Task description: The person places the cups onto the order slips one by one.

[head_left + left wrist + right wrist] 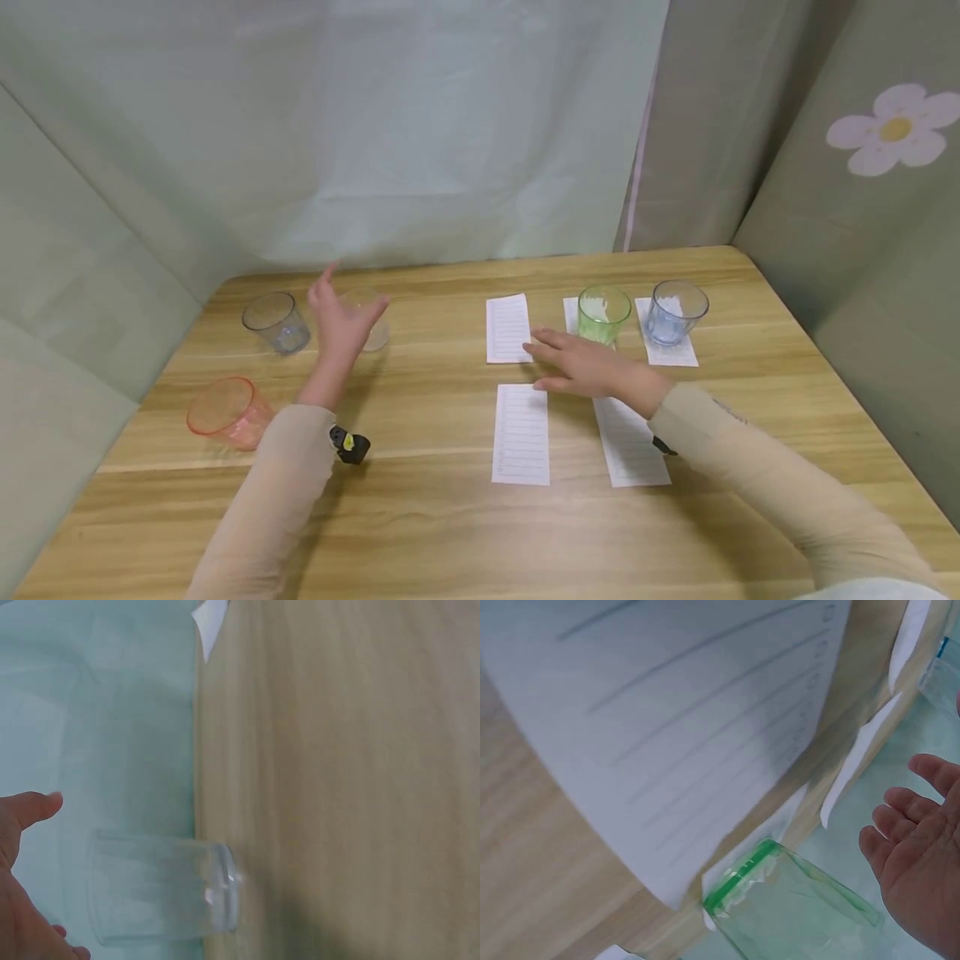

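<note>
My left hand (337, 321) reaches beside a clear glass (377, 335) at the back left, thumb and fingers spread wide. In the left wrist view the clear glass (157, 889) stands upright, apart from the hand's fingers. My right hand (585, 364) hovers over the paper slips, fingers extended and holding nothing. Just beyond it is a green glass (602, 321) on a slip; the right wrist view shows this green glass (795, 915) near the right hand (922, 855). A blue-tinted glass (675, 325) sits on another slip to the right.
A grey-blue glass (279, 325) and an orange-red glass (234, 417) stand on the left side of the wooden table (420, 533). Lined slips lie at centre back (507, 329), centre front (521, 437) and front right (636, 450). A pale curtain (450, 125) hangs behind the table.
</note>
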A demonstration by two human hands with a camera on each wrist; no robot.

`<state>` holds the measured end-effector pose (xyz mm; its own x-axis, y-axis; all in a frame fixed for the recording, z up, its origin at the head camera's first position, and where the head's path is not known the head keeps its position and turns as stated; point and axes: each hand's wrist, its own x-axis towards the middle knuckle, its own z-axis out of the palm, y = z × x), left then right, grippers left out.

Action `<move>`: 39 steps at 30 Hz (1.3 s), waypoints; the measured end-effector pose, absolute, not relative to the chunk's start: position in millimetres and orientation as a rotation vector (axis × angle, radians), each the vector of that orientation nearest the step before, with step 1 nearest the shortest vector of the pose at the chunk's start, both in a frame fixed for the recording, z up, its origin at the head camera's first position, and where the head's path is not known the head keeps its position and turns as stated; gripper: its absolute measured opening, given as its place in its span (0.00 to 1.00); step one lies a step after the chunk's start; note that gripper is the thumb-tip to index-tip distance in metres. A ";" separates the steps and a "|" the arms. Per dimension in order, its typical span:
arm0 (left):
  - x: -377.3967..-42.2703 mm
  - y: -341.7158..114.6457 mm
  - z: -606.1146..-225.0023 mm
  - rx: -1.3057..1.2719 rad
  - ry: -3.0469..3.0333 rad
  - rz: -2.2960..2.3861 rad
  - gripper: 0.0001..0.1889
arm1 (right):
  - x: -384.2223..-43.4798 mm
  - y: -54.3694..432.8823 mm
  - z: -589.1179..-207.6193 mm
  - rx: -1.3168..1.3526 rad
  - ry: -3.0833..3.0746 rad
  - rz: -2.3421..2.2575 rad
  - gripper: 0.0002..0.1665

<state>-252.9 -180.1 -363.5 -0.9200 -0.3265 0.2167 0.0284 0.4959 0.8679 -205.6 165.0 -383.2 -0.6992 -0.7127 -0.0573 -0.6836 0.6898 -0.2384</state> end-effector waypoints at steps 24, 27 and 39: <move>-252.4 -204.2 -393.0 0.326 -2.533 -1.639 0.49 | -201.3 162.9 -405.9 -1.189 2.674 -0.178 0.43; -252.8 -204.5 -394.8 0.331 -2.552 -1.644 0.48 | -200.6 162.0 -406.5 -1.169 2.670 -0.179 0.43; -251.1 -202.6 -392.5 0.380 -2.522 -1.673 0.48 | -200.7 163.1 -407.9 -1.122 2.661 -0.201 0.44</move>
<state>-251.1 -202.6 -392.5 -0.9648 -0.2557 -0.0612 -0.1559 0.3686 0.9164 -200.7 163.1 -407.9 -0.6740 -0.7186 -0.1713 -0.6848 0.6947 -0.2200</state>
